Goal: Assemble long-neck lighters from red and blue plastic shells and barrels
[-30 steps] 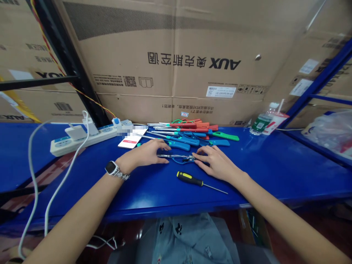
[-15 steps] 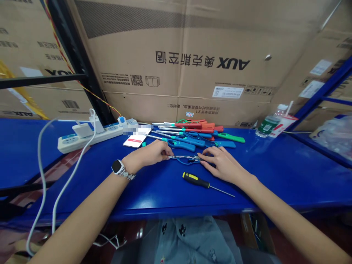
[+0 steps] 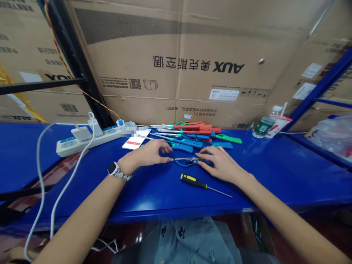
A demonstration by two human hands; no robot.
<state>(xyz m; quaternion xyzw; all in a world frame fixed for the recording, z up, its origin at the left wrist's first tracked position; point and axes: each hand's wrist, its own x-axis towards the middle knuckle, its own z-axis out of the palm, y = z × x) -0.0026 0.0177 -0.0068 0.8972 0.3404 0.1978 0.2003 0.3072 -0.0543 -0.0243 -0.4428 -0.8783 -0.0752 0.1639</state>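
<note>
An opened blue lighter (image 3: pixel 186 161) with bare wires and inner parts showing lies on the blue table between my hands. My left hand (image 3: pixel 154 152) is at its left end, thumb and fingers apart, the thumb beside the tip. My right hand (image 3: pixel 217 161) has its fingers around the handle end, part of which they hide. In front lies a black and yellow screwdriver (image 3: pixel 194 181), its shaft pointing right. Behind the hands is a pile of long lighters, among them a red one (image 3: pixel 187 127), a blue one (image 3: pixel 183 147) and a green one (image 3: pixel 228 138).
A white power strip (image 3: pixel 66 146) with plugs and cables stands at the left of the table (image 3: pixel 148 194). A phone (image 3: pixel 134 142) lies near the pile. A bottle (image 3: pixel 262 127) and a red and white cup (image 3: pixel 278 126) stand back right, before cardboard.
The fingers of my left hand have spread from their pinch on the lighter's left end. My right hand stays at the handle end. The view has shifted slightly.
</note>
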